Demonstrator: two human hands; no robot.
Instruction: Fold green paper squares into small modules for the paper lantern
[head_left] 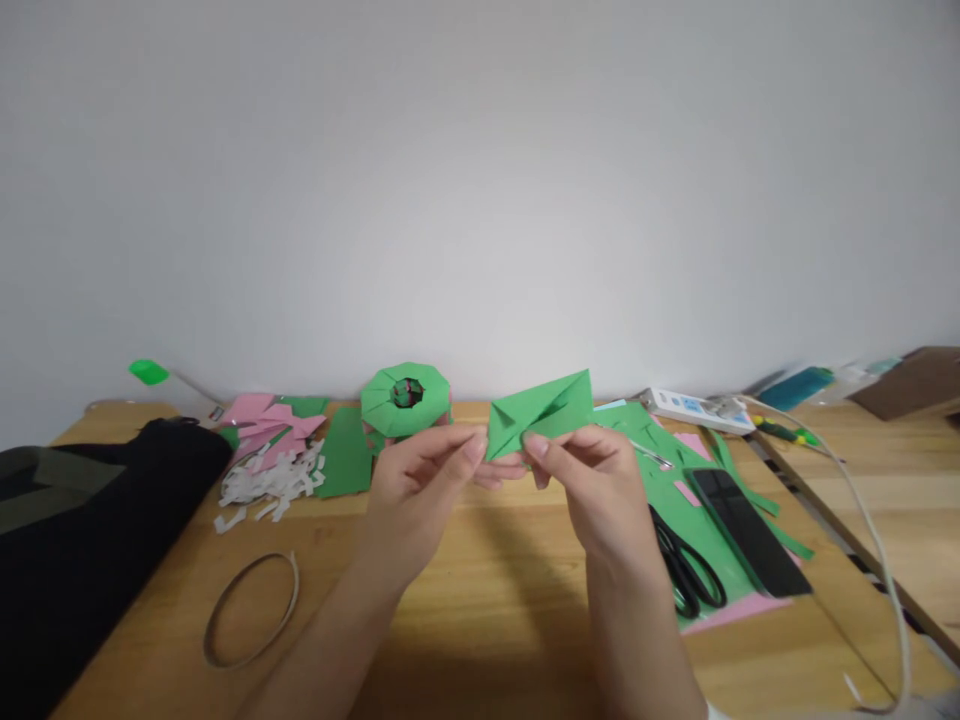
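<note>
Above the middle of the table, both hands hold a folded piece of green paper (566, 398) with diagonal creases and a slightly gaping fold. My left hand (420, 485) pinches its lower left corner between thumb and fingers. The thumb of my right hand (600, 480) presses on the lower middle of the paper, fingers behind it. Just beyond my left hand stands a round green paper form (382, 405) with a hole at its centre. Flat beside that lies a green paper sheet (343, 460).
At left are pink paper pieces (266, 425), white paper scraps (277, 480), a tape ring (212, 620) and dark cloth (112, 540). On the right lie black-handled scissors (686, 565), a phone (746, 530), green paper (675, 470) and a white power strip (697, 408) with its cable.
</note>
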